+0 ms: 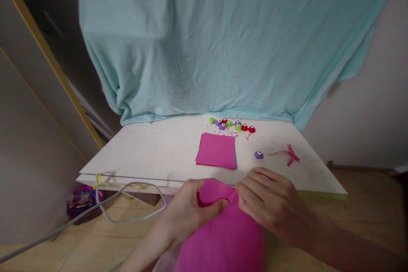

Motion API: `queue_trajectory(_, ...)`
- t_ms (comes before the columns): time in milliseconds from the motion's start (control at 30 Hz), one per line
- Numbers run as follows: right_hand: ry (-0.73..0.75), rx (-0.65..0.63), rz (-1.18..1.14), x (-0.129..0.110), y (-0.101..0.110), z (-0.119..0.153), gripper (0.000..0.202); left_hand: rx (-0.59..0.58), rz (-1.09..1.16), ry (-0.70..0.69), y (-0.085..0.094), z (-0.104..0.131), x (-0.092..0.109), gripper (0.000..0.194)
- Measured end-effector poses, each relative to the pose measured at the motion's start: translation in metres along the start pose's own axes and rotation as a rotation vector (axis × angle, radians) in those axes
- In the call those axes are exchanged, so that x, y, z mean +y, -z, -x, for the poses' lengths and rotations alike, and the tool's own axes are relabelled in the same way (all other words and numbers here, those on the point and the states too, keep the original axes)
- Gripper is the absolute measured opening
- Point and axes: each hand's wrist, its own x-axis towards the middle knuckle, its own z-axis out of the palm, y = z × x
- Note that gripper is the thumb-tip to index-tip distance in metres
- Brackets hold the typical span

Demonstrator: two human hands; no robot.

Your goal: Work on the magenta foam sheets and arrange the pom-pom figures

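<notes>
A large pink paper sheet point(223, 242) hangs in front of the white table's near edge, with a row of small holes along its right side. My left hand point(194, 208) grips its upper left part, thumb lying on the face of the paper. At the top right of the sheet, the curled fingers of my right hand point(270, 199) pinch the edge. Beyond my hands lies a stack of square papers point(216, 151), pink on top. A purple piece with an eye point(259, 154) sits to the right of the stack.
Several small red, green and purple eyed pieces point(238, 127) and pink bits lie at the back of the white table point(153, 148). Torn pink strips point(290, 155) are at right. A blue cloth point(223, 42) hangs behind. A grey cable point(127, 185) loops at left near a purple package point(84, 204).
</notes>
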Motion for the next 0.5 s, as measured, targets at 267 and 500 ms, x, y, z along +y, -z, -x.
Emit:
queue_trajectory(267, -0.418, -0.108, 0.429, 0.076, -0.002, 0.015, 0.016, -0.029, -0.081, 0.067, 0.005, 0.008, -0.013, 0.043)
queue_trajectory(500, -0.944, -0.15, 0.071, 0.178, -0.05, 0.078, 0.025, -0.013, -0.046, 0.138, 0.009, -0.006, -0.032, 0.047)
